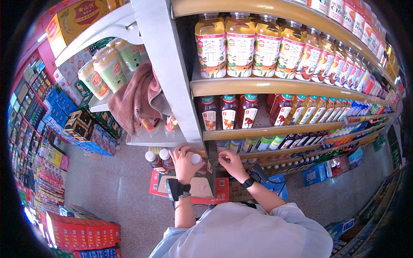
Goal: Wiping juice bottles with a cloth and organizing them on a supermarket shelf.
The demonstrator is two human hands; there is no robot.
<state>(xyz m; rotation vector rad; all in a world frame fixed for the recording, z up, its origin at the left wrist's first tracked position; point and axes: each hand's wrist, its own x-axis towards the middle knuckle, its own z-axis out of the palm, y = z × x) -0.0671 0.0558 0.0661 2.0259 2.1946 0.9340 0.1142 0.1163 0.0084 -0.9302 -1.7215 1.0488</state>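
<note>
My left hand [186, 163] is around a dark drink bottle with a white cap [196, 158], at the end of the shelving. Two more white-capped bottles [165, 154] stand just left of it, above a red carton [222, 188]. My right hand [230, 163] is at the edge of a low shelf, fingers curled, with nothing visible in it. Behind it stand small bottles with coloured labels [250, 144]. Higher up are dark bottles with teal caps [229, 111], and above them large tea bottles [239, 48].
A brown towel [138, 96] hangs over the white end shelf [151, 140], near green-white cups [109, 69]. A grey upright [167, 64] divides the shelves. Blue cartons [314, 174] stand on the floor at right, red boxes [85, 232] at lower left.
</note>
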